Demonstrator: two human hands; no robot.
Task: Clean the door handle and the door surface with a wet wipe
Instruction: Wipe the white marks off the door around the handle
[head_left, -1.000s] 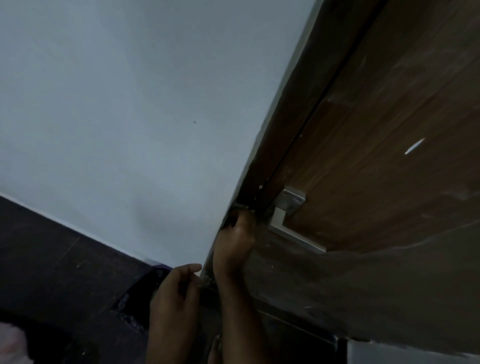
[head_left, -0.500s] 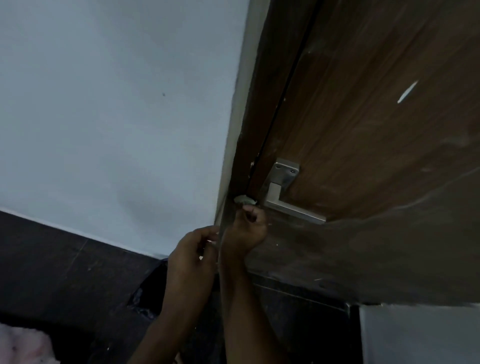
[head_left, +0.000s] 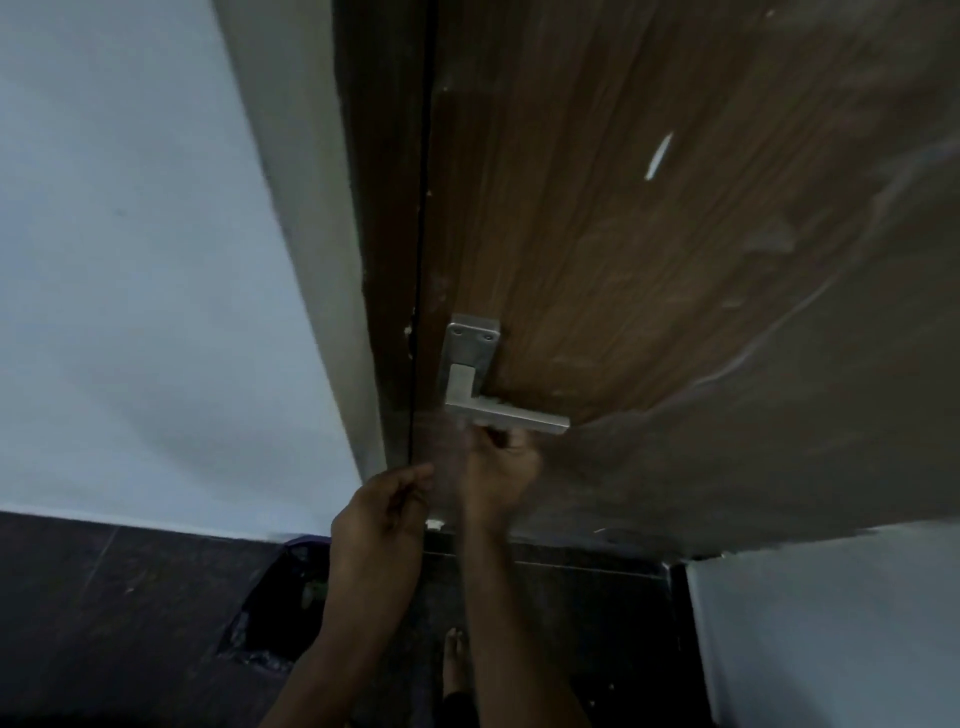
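The metal door handle sits at the left edge of the brown door. Just below its lever, the blurred right hand reaches up; its grip cannot be told. Left of that, the left hand has loosely curled fingers; the wet wipe cannot be made out.

I see both forearms reaching up from the bottom edge, side by side. My left hand sits lower, its fingers curled loosely inward with thumb and forefinger tips close together. My right hand is raised higher, motion-blurred, fingers bent; its grip is unclear.
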